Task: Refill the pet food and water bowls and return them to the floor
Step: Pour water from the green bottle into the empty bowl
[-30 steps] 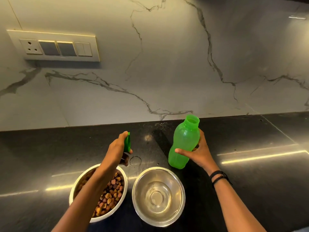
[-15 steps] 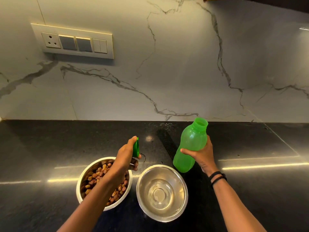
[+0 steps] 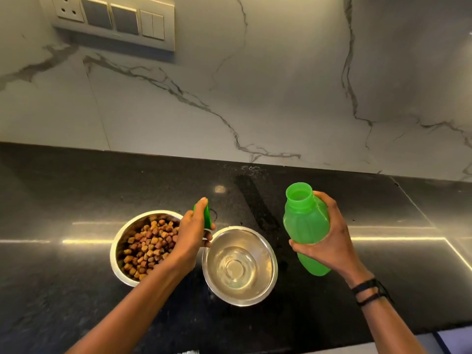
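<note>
Two steel bowls stand side by side on the black counter (image 3: 76, 190). The left bowl (image 3: 120, 247) holds brown kibble. The right bowl (image 3: 268, 277) holds a little clear water at its bottom. My right hand (image 3: 332, 241) grips an open green plastic bottle (image 3: 305, 226), held above the counter just right of the water bowl, its mouth tilted towards me. My left hand (image 3: 191, 236) hovers over the gap between the bowls and pinches the green bottle cap (image 3: 206, 215).
A white marble backsplash (image 3: 255, 85) rises behind the counter, with a switch and socket panel (image 3: 112, 20) at the upper left. The counter's front edge runs along the bottom right of the view.
The bottle has come off the counter and moved right and nearer, tipping its mouth towards me. The view has tilted down. My left hand still holds the cap above the bowls.
</note>
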